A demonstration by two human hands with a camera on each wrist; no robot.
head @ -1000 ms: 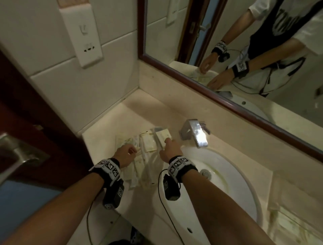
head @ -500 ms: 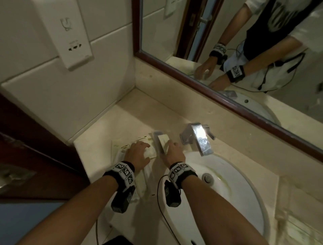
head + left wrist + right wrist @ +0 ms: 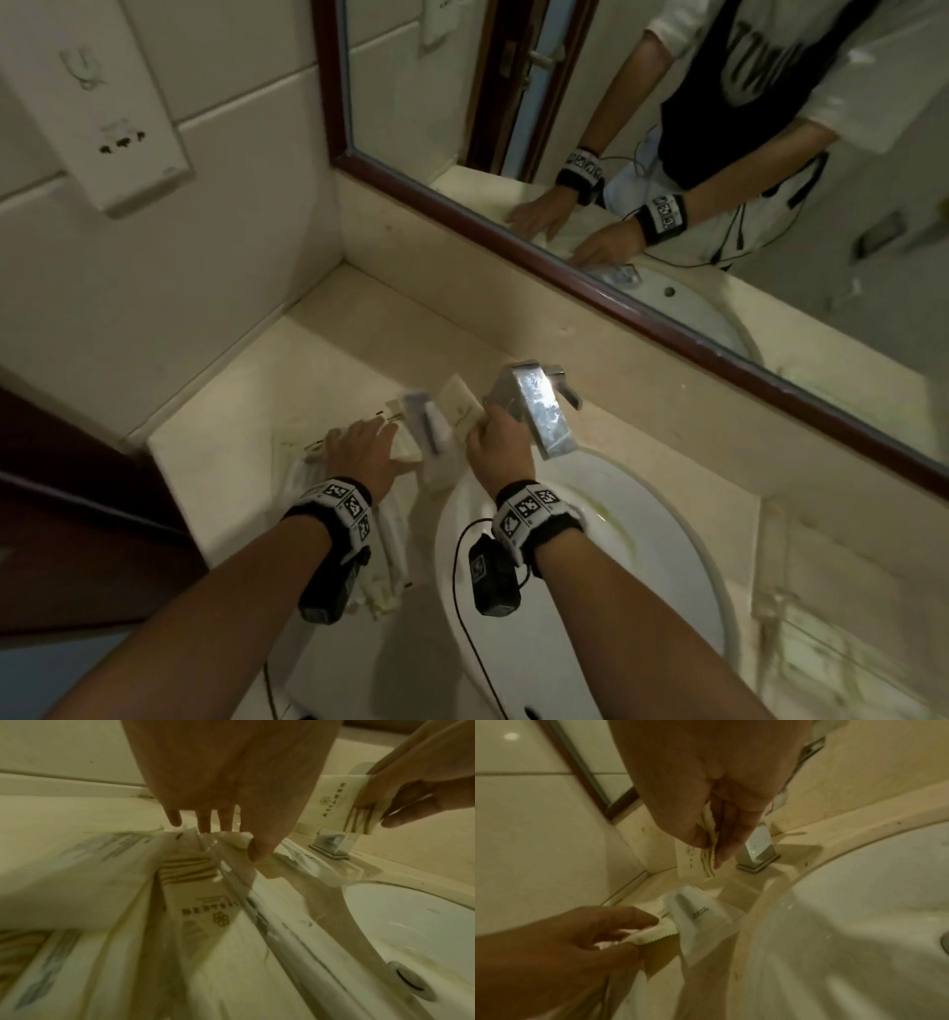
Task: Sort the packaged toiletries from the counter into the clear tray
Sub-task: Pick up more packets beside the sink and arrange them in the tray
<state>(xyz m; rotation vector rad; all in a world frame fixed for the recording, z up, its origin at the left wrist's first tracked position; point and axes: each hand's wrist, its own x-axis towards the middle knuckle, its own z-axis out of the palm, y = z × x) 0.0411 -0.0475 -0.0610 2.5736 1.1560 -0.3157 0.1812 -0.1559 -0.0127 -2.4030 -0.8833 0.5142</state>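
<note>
Right hand [image 3: 495, 444] pinches a cream packet [image 3: 462, 406] left of the tap [image 3: 539, 406]; left hand [image 3: 362, 452], fingers straight, presses the packet pile [image 3: 303, 462] further left.

The cream packet [image 3: 334, 801] bears a flower logo; its lettering is illegible.

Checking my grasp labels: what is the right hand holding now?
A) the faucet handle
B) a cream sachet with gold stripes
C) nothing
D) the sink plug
B: the right hand pinches the cream sachet by its striped end, lifted clear of the faucet.
</note>
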